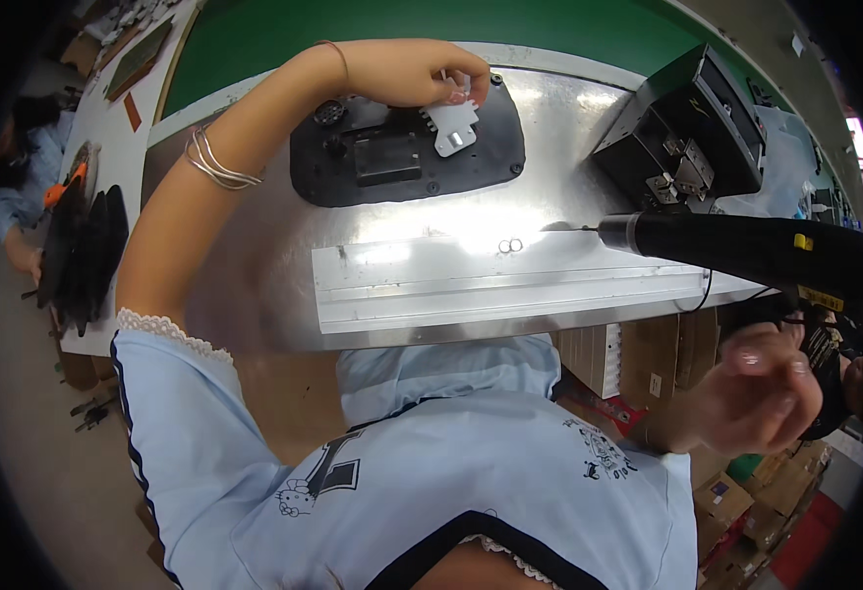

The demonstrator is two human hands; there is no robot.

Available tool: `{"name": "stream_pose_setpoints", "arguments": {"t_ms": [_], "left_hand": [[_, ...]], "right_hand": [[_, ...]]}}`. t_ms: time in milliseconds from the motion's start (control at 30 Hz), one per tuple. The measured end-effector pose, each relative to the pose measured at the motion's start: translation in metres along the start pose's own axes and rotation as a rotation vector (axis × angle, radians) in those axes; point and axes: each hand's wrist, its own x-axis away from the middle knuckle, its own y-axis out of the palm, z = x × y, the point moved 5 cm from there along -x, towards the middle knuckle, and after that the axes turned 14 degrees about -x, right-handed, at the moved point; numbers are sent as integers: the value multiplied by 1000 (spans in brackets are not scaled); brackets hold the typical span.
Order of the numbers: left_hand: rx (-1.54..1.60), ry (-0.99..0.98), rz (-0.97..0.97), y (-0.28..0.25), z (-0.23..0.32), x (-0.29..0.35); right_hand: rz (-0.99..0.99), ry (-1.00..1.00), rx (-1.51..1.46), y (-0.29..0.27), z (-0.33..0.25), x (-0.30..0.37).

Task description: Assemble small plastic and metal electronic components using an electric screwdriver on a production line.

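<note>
Your left hand (420, 72) reaches in over the far side of the tabletop (255, 221), its grip pinching a white toothed piece (453, 126) between thumb and fingers. That piece is over the right half of a black panel (323, 165), inside the panel's rounded edge; whether it touches the surface underneath, you cannot tell from here. Your right hand (761, 393) is at the lower right, on your side of the near edge and below the power screwdriver (736, 244); its fingers curl inward, but blur keeps you from telling whether that grip is pressed together or pinching anything small. The screwdriver lies across the right side of your view, its thin bit (574, 228) pointing left, toward the middle of the tabletop. Along the near edge runs a long pale strip (500, 291), and two small rings (510, 246) sit side by side at its far edge, just left of the bit. Between strip and panel you have a band of shiny metal, widening to the right until it meets the black box (638, 118) with its metal bracket (692, 169). Your left forearm spans the left part of the tabletop, while the panel's far edge lies near the green surface (549, 25) beyond.
</note>
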Motion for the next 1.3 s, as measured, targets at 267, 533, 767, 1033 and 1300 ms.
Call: {"name": "stream_pose_setpoints", "arguments": {"t_ms": [267,533,767,1033,1300], "left_hand": [[99,62,-61,4,-15,-12],[180,-1,-286,-1,-20,-21],[263,113,-370,-17,-10,-25],[470,49,-125,-38,42,9],[390,-168,125,-21,67,43]], "right_hand": [[387,178,97,-55,19,17],[576,112,50,-69,35,24],[560,152,-10,-84,41,31],[-341,284,186,69,42,5],[-185,533,259,138,105,4]]}}
